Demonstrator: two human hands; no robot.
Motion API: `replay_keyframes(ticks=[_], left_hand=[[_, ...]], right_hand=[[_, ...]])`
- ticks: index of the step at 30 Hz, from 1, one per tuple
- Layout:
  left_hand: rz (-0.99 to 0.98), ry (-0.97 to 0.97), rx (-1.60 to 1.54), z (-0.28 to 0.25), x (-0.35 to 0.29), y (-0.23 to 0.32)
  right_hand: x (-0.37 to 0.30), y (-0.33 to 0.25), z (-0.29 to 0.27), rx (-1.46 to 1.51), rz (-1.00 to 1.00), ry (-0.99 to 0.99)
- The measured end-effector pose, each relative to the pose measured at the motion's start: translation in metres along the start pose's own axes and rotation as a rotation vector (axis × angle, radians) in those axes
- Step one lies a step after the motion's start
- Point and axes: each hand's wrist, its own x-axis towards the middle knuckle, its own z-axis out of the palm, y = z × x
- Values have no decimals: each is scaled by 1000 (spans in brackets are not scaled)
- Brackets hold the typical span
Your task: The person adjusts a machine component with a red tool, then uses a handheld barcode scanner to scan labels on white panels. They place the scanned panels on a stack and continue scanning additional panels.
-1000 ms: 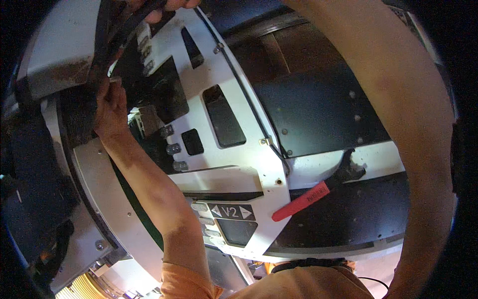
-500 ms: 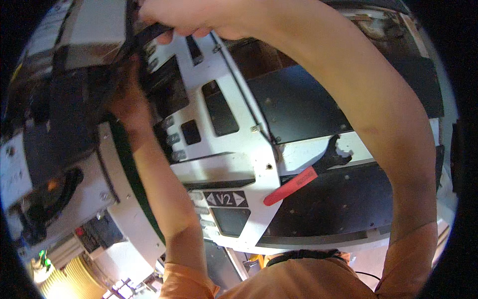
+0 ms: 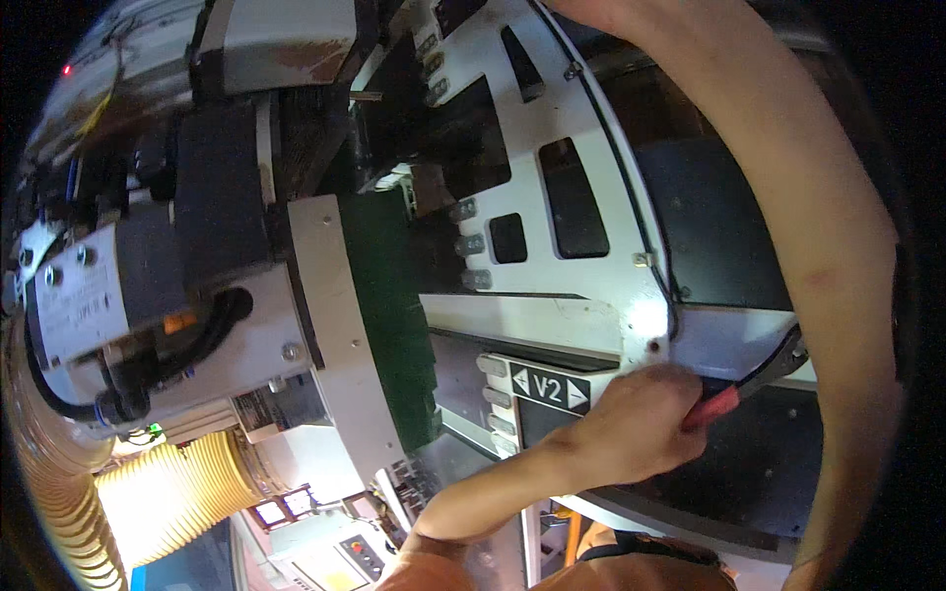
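My left hand is closed round the red handle of a spanner, near the lower corner of a white metal panel. The spanner's dark metal head points up and right, partly hidden behind my right forearm. Beside my left hand is a black label plate with white arrows. My right arm arches along the right side of the view. Only the edge of my right hand shows at the top, with its fingers cut off by the frame.
A machine head with black hoses and a pale bracket stands at left, beside a dark green strip. Dark plates lie right of the panel. A ribbed yellow hose and a control panel are at lower left.
My left hand has left the dark machine part and taken hold of the spanner that lay by the panel. The view has shifted left, and my right hand has mostly gone past the top edge.
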Motion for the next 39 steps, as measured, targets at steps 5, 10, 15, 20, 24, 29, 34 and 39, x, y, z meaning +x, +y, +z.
replay_keyframes(ticks=[5,10,15,20,24,29,34,39], left_hand=[[-21,376,-484,-67,-70,-46],[-73,759,-775,-154,-95,-93],[75,783,-854,-182,-83,-107],[45,815,-832,-192,-73,-106],[21,784,-741,-206,-72,-105],[52,768,-714,-213,-72,-109],[89,728,-767,-210,-70,-113],[125,690,-818,-204,-69,-114]], right_hand=[[15,16,-8,63,-98,2],[44,34,-9,82,-119,15],[79,52,-5,100,-42,78],[97,62,-1,104,20,140],[106,66,4,129,55,174],[114,71,8,160,97,225],[121,73,10,179,124,273],[111,62,9,39,129,184]])
